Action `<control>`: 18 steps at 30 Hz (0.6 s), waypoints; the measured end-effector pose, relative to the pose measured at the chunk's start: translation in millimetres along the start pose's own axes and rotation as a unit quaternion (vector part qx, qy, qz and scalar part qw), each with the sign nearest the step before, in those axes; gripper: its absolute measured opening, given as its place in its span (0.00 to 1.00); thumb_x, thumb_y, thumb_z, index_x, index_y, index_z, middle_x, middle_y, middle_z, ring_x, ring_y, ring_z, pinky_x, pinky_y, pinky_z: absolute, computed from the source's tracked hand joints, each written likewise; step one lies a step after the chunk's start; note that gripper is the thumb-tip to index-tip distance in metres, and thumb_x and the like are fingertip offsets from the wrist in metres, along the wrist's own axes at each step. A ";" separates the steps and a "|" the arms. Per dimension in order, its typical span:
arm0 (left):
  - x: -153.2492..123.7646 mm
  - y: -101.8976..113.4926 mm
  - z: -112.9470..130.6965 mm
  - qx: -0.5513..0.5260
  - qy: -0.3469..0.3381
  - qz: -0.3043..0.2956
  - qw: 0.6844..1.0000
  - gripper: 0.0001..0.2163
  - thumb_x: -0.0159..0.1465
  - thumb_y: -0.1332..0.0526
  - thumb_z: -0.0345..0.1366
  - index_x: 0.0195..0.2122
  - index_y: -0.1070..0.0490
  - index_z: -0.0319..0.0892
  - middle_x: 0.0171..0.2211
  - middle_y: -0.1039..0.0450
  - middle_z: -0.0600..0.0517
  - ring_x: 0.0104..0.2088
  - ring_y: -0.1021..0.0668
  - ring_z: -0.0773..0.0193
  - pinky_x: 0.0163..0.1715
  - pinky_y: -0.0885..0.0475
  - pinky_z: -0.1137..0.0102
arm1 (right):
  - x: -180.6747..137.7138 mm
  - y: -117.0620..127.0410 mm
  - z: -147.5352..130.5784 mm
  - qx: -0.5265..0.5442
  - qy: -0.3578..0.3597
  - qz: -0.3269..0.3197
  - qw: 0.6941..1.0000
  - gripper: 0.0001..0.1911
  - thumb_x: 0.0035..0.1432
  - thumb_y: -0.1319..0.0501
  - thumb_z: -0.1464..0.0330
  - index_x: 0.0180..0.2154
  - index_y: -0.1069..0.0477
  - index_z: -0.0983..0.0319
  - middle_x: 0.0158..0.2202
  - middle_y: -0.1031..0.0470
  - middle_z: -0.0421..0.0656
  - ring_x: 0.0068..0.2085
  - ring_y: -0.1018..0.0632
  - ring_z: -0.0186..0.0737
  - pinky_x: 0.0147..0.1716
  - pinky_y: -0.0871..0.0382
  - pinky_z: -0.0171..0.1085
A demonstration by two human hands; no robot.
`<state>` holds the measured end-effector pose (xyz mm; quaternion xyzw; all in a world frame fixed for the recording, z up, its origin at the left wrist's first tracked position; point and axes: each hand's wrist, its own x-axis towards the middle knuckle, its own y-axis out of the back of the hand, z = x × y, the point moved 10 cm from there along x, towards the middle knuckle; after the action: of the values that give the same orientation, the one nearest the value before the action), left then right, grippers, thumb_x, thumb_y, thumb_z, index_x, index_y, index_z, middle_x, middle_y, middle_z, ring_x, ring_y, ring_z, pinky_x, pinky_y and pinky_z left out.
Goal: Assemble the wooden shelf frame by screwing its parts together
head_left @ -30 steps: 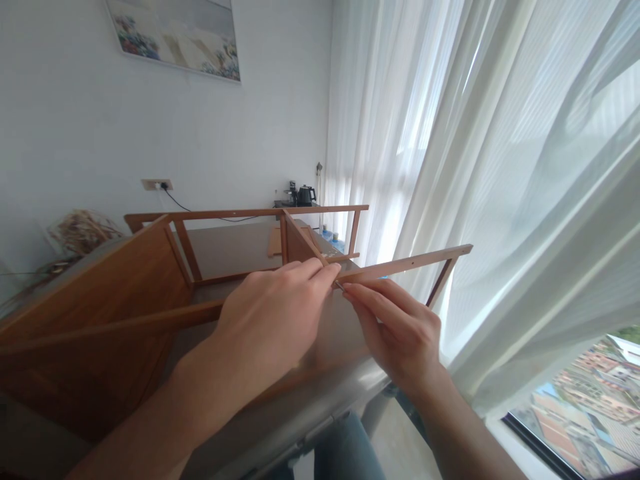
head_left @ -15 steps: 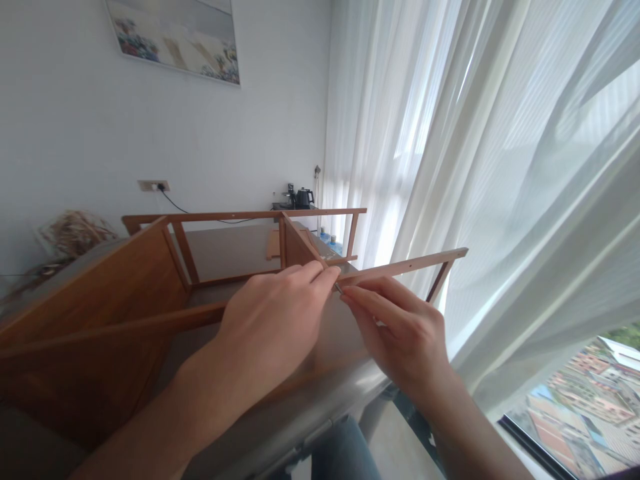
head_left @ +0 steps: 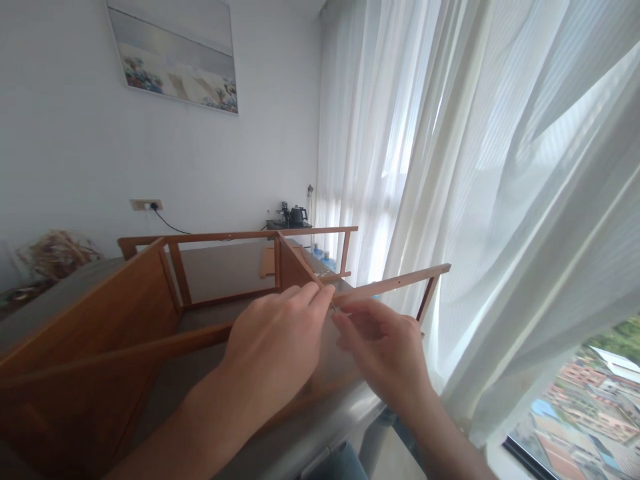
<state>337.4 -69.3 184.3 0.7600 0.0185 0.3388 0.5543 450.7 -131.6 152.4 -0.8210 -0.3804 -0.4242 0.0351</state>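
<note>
A brown wooden furniture frame (head_left: 395,285) of rails, posts and panels lies across a grey-covered surface. My left hand (head_left: 280,333) is closed over its near rail, at the joint with a crosswise wooden panel (head_left: 296,261). Its fingertips press there, and the hand covers much of the joint. Just to the right, my right hand (head_left: 387,340) pinches a small, thin metal piece (head_left: 334,306) between thumb and fingers. The piece points at the joint by my left fingertips; whether it is a screw or a tool I cannot tell.
White curtains (head_left: 500,167) hang along the window on the right. A black kettle (head_left: 299,215) stands on a small dark table at the back, with blue-capped bottles (head_left: 327,261) nearby. Dried plant stems (head_left: 57,257) lie at the left, below a wall socket (head_left: 146,205).
The view has tilted up a little, so the frame and hands sit lower. My right fingers have shifted their pinch on the metal piece; my left hand stays on the joint.
</note>
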 end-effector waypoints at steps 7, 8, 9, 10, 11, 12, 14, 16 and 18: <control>-1.8 -2.5 2.1 -0.011 -0.016 -0.006 1.000 0.21 0.72 0.49 0.31 0.64 0.31 0.42 0.43 0.20 0.46 0.42 0.17 0.53 0.35 0.24 0.61 | -7.2 -12.9 -3.0 0.065 0.002 0.010 0.998 0.06 0.67 0.35 0.66 0.45 0.27 0.58 0.24 0.18 0.37 0.22 0.17 0.37 0.22 0.22 0.29; -2.3 -2.3 2.2 -0.013 -0.018 -0.004 1.000 0.21 0.72 0.49 0.30 0.65 0.32 0.41 0.43 0.20 0.46 0.42 0.17 0.53 0.36 0.23 0.61 | -7.7 -13.4 -7.1 0.059 0.021 0.013 0.998 0.05 0.67 0.36 0.67 0.45 0.26 0.58 0.24 0.19 0.36 0.22 0.18 0.36 0.22 0.22 0.28; -2.8 -1.7 2.4 -0.016 -0.019 -0.001 1.000 0.22 0.71 0.49 0.30 0.65 0.32 0.41 0.43 0.20 0.46 0.42 0.17 0.52 0.37 0.23 0.60 | -8.1 -13.5 -11.1 0.049 0.040 0.016 0.998 0.05 0.68 0.37 0.68 0.45 0.26 0.58 0.24 0.19 0.36 0.22 0.18 0.35 0.22 0.23 0.27; -3.3 -0.8 2.9 -0.019 -0.021 0.002 1.000 0.22 0.71 0.49 0.29 0.65 0.32 0.40 0.43 0.21 0.46 0.42 0.18 0.52 0.38 0.23 0.60 | -8.6 -13.4 -14.6 0.037 0.057 0.017 0.998 0.05 0.68 0.38 0.69 0.44 0.25 0.58 0.25 0.19 0.37 0.22 0.18 0.34 0.22 0.23 0.27; -3.8 0.3 3.4 -0.022 -0.022 0.004 0.999 0.22 0.71 0.49 0.29 0.64 0.31 0.40 0.43 0.21 0.46 0.42 0.18 0.52 0.38 0.23 0.60 | -9.1 -13.0 -17.5 0.022 0.072 0.018 0.997 0.05 0.68 0.38 0.70 0.44 0.24 0.58 0.26 0.19 0.37 0.23 0.18 0.34 0.22 0.23 0.26; -4.2 1.4 3.8 -0.026 -0.024 0.005 0.999 0.22 0.70 0.49 0.28 0.64 0.31 0.40 0.43 0.21 0.45 0.42 0.18 0.53 0.39 0.23 0.60 | -9.6 -12.3 -19.7 0.005 0.084 0.018 0.996 0.06 0.68 0.39 0.70 0.44 0.24 0.59 0.28 0.19 0.38 0.24 0.17 0.34 0.23 0.22 0.26; -5.4 4.4 2.7 -0.034 -0.025 0.003 0.999 0.21 0.71 0.49 0.28 0.63 0.30 0.40 0.44 0.21 0.45 0.42 0.18 0.53 0.39 0.23 0.60 | -11.3 -10.3 -22.7 -0.030 0.106 0.015 0.994 0.07 0.68 0.39 0.71 0.45 0.23 0.59 0.32 0.17 0.40 0.27 0.16 0.35 0.26 0.20 0.28; -7.4 7.7 -3.0 -0.041 -0.017 -0.004 0.999 0.20 0.71 0.50 0.28 0.59 0.27 0.43 0.42 0.21 0.46 0.41 0.18 0.54 0.37 0.24 0.62 | -13.5 -8.7 -24.1 -0.066 0.127 0.002 0.990 0.10 0.67 0.38 0.71 0.49 0.23 0.58 0.37 0.16 0.41 0.29 0.15 0.36 0.29 0.18 0.29; -10.6 10.8 -13.5 -0.041 -0.001 -0.012 0.999 0.18 0.72 0.51 0.30 0.56 0.25 0.45 0.41 0.21 0.46 0.39 0.18 0.55 0.35 0.25 0.64 | -16.2 -8.5 -25.9 -0.101 0.159 -0.021 0.982 0.14 0.67 0.37 0.72 0.53 0.25 0.57 0.39 0.17 0.41 0.31 0.16 0.36 0.32 0.17 0.31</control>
<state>318.2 -66.5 190.4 0.7365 0.0128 0.3318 0.5893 422.2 -145.1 155.0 -0.7345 -0.3419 -0.5863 0.0027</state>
